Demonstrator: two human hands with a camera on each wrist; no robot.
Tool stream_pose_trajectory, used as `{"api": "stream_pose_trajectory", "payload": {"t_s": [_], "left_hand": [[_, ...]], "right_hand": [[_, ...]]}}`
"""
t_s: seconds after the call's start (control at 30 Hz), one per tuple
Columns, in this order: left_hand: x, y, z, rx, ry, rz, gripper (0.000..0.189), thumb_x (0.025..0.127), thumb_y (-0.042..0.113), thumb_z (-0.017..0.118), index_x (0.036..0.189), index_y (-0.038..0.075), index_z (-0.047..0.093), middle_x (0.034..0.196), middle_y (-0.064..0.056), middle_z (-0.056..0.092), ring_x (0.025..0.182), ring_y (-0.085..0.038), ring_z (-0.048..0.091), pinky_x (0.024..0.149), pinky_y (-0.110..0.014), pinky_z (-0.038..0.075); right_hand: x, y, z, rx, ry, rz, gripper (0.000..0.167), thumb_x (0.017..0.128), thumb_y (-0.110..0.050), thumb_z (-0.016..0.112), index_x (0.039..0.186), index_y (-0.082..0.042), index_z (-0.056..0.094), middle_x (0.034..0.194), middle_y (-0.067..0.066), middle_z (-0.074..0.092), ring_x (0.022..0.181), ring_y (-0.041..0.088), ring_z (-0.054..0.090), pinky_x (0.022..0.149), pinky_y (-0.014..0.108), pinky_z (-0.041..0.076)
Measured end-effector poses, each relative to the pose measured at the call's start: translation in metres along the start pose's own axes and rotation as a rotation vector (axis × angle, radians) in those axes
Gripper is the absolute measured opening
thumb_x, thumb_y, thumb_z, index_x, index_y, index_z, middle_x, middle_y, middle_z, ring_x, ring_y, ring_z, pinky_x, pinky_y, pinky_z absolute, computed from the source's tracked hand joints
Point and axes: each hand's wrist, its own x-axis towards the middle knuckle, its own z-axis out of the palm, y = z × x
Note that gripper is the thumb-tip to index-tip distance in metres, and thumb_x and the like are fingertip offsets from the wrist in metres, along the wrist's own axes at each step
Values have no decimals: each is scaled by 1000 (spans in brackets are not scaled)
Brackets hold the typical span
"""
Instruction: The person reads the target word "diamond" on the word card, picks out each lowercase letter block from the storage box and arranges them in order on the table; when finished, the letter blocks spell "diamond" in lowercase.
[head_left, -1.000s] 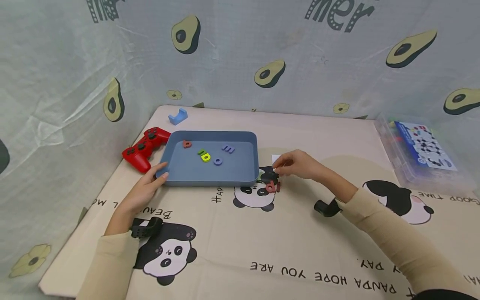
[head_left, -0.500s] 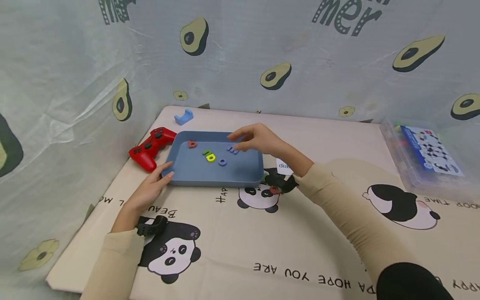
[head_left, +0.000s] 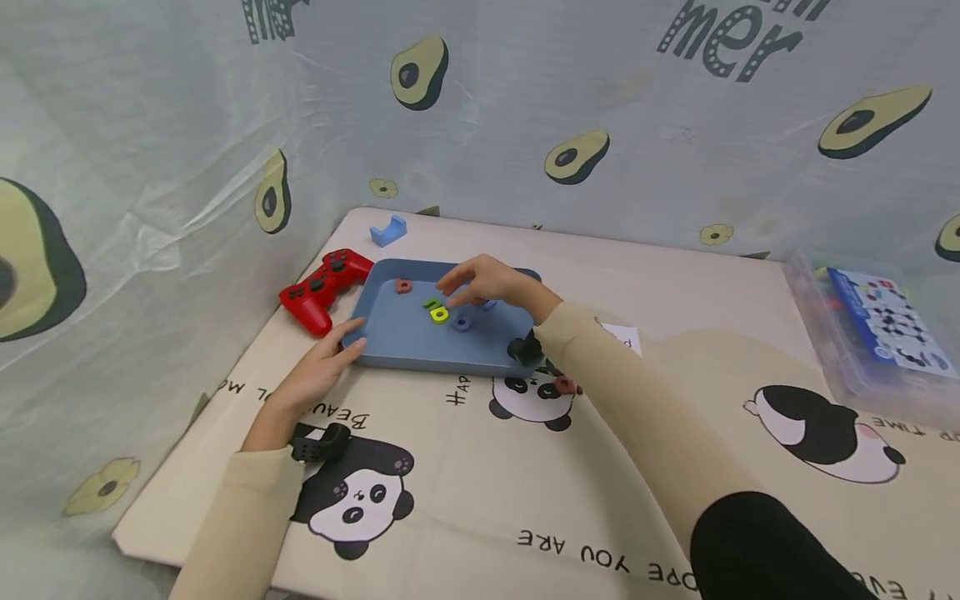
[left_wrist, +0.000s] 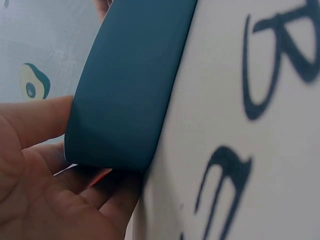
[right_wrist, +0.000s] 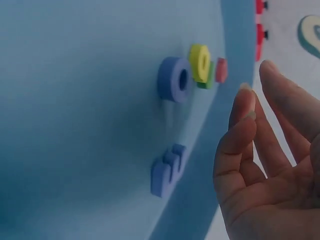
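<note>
A blue-grey tray (head_left: 397, 343) lies on the table, its near-left corner gripped by my left hand (head_left: 321, 367). In the left wrist view, the thumb and fingers bend round the tray's end wall. My right hand (head_left: 487, 279) hovers over the tray with fingers loosely bent and nothing visible between them. Beneath and beside it sit a purple letter o (right_wrist: 175, 80), a purple letter m (right_wrist: 167, 170), a yellow ring-like letter (head_left: 439, 315) and a green letter n (head_left: 432, 303). A red letter (head_left: 403, 286) lies towards the tray's far left.
A red game controller (head_left: 324, 292) stands left of the tray, with a light-blue curved piece (head_left: 388, 231) behind. More red letter pieces (head_left: 565, 385) and a white printed card (head_left: 624, 337) lie to the right. A clear plastic box (head_left: 885, 342) sits at far right.
My right hand has moved left from beside the card to above the tray's middle. The left hand stays on the tray corner. The head view has shifted slightly.
</note>
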Motion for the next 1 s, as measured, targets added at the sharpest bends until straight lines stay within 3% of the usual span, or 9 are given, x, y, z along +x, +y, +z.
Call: {"api": "stream_pose_trajectory", "payload": {"t_s": [0.5,0.7,0.83,1.0], "left_hand": [[3,3,1,-2,-4,-7,57,102,24,44,150,4,20,155,-21,4,141,-38,1,111,-54,12],[2,1,1,-37,2,46,60,101,30,46,148,2,24,154,-24,6,140,-40,2,111,-54,11],[2,-1,0,-51,-4,60,58,101,27,46,148,0,24,154,-24,6,140,-40,1,111,-53,10],[1,-2,-3,-31,-5,26,56,102,21,44,149,1,22,155,-21,6,141,-37,1,112,-51,11]], "right_hand": [[15,7,13,-41,24,135,33,81,-2,73,114,-3,67,114,9,61,93,18,55,71,25,48],[20,4,16,-102,-14,147,34,81,-3,74,114,-3,66,115,10,60,98,18,53,73,26,48],[23,3,17,-128,-38,131,32,79,-2,76,109,-2,66,106,9,60,87,16,53,65,24,47],[28,2,21,-185,-65,103,28,77,-5,78,100,-2,63,93,7,55,74,14,47,58,23,43]]}}
